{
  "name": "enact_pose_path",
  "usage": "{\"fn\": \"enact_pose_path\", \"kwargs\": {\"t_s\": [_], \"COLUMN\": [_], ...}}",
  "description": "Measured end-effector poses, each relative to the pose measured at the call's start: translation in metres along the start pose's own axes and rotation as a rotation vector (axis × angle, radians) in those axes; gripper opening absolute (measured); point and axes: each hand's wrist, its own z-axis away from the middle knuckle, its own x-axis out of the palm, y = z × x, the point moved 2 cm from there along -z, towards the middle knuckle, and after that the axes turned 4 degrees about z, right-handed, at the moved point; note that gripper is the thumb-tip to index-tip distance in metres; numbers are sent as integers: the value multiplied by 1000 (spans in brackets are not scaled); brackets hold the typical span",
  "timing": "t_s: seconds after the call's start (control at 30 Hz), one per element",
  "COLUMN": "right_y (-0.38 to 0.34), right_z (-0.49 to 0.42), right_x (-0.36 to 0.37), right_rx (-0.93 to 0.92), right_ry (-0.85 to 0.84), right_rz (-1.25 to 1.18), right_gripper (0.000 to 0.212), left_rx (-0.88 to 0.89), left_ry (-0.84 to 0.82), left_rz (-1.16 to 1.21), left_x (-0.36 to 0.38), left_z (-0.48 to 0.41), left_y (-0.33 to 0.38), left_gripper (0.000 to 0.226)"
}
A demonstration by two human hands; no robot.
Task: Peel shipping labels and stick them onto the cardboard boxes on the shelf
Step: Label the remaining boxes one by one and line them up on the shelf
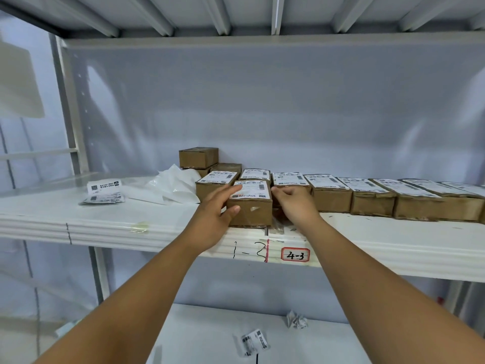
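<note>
We hold 1 box (pixel 249 212) between our hands. Our left hand (pixel 211 218) lies flat on its label (pixel 252 191), likely to press it down. Our right hand (pixel 294 203) curls round its right edge to steady it.

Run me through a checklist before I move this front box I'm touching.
1. Label lies flat on the front box: ok.
2. Left hand rests on its left corner: ok.
3. Right hand has a hold on its right side: cannot tell, fingertips hidden.
4. Front box sits fully on the shelf: ok.
5. Spare labels lie on the shelf at left: ok.
6. Bare boxes wait at the back: ok.
</note>
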Motion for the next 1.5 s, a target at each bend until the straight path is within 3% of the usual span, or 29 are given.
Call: {"fn": "enact_pose_path", "kwargs": {"t_s": [0.23, 0.33, 0.43, 0.57, 0.73, 0.9, 1.0, 1.1, 1.33, 1.5], "right_y": [0, -5, -25, -71, -116, -142, -149, -155, -146, -142], "right_z": [2, 5, 4, -9, -39, -72, -92, -116, -155, -171], "right_x": [1, -5, -9, 0, 52, 117, 151, 180, 216, 234], "right_rx": [-63, -127, -201, -271, -340, -445, -439, -414, -277, -293], "right_ry": [86, 208, 257, 137, -73, -190, -245, -239, -239, -256], "right_rz": [131, 116, 108, 155, 604, 952, 1058, 1076, 1097, 1166], "right_gripper": [36, 28, 26, 25, 21, 39, 52, 49, 66, 62], "left_rx": [-109, -127, -58, -18, -45, -103, -179, -247, -328, -377], "left_ry": [75, 124, 190, 222, 283, 313, 304, 256, 157, 75], "left_rz": [177, 130, -74, -393, -748, -806, -808, -768, -681, -619], "left_x": [0, -9, -26, -49, -74, -73, -73, -73, -73, -74], "left_z": [3, 2, -5, -20, -27, -28, -27, -29, -29, -32], "left_y": [7, 5, -1, -19, -48, -64, -66, -71, -78, -81], "left_gripper": [68, 54, 31, 20, 26, 56, 61, 64, 60, 36]}}
